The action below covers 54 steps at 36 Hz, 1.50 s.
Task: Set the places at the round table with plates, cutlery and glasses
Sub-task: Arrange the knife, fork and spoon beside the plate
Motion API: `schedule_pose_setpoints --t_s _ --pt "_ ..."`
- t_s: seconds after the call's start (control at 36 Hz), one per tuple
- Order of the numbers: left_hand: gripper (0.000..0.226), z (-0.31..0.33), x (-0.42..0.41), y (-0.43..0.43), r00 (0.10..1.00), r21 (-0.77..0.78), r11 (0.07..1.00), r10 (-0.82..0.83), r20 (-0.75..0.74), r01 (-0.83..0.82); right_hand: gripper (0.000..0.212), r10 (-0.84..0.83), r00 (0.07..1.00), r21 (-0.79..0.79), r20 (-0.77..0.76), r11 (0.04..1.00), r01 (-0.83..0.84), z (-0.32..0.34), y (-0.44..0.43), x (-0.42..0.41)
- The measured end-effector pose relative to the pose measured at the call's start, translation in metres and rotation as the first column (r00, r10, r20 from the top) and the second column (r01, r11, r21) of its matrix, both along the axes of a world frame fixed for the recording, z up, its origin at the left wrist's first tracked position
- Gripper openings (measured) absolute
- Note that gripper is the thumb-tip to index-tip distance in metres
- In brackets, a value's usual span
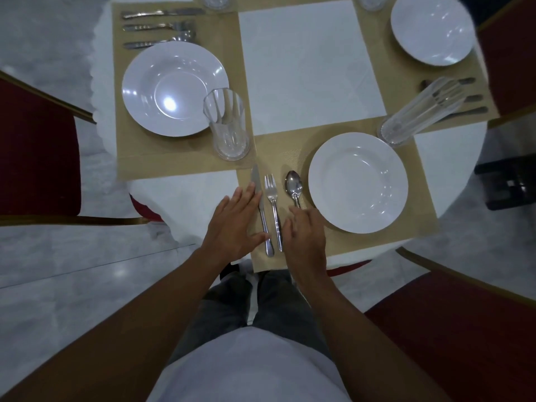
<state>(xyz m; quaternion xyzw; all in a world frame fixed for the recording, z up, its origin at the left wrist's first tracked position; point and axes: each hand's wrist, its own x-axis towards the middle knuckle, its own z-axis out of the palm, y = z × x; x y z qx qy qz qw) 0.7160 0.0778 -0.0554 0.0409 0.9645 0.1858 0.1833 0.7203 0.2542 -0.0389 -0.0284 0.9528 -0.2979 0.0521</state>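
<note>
On the near tan placemat a knife, a fork and a spoon lie side by side, left of a white plate. My left hand lies flat with fingers spread, its fingertips touching the knife. My right hand rests over the spoon's handle, beside the fork; whether it grips the handle is hidden. A tall glass stands beyond the plate. The left place has a white plate, a glass and cutlery. A third plate sits far right.
Red chairs with gold frames stand at the left, at the near right and at the far right. The white tablecloth shows in the table's middle. More cutlery lies behind the tall glass. The grey floor surrounds the table.
</note>
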Motion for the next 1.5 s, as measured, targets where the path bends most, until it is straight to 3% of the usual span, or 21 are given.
schedule_pose_setpoints --t_s 0.08,0.25,0.56,0.94,1.33,1.5 --pt "0.097 0.001 0.001 0.002 1.000 -0.019 1.000 -0.006 0.003 0.006 0.017 0.028 0.994 -0.052 -0.102 0.998 -0.033 0.000 -0.013 0.000" --pt "0.095 0.003 0.002 0.003 0.999 -0.054 0.998 -0.034 -0.002 0.034 0.020 -0.003 0.995 0.020 0.096 1.000 0.001 -0.004 -0.026 -0.008" --pt "0.099 0.004 -0.002 0.005 1.000 -0.054 0.998 -0.025 0.012 0.026 0.023 0.012 0.984 0.013 0.177 1.000 -0.015 0.000 -0.021 -0.014" --pt "0.102 0.001 -0.003 0.006 1.000 -0.050 0.999 -0.011 0.027 0.012 0.022 0.011 0.987 0.062 0.158 0.998 -0.021 -0.001 -0.019 -0.012" --pt "0.100 0.004 -0.005 0.005 1.000 -0.016 1.000 0.010 0.021 -0.010 0.023 -0.025 0.998 -0.043 -0.053 0.999 0.023 0.001 0.020 0.002" --pt "0.097 0.006 -0.004 0.007 1.000 -0.052 0.999 -0.007 0.023 0.009 0.027 0.036 0.999 -0.078 -0.014 0.996 -0.037 -0.004 0.017 0.010"
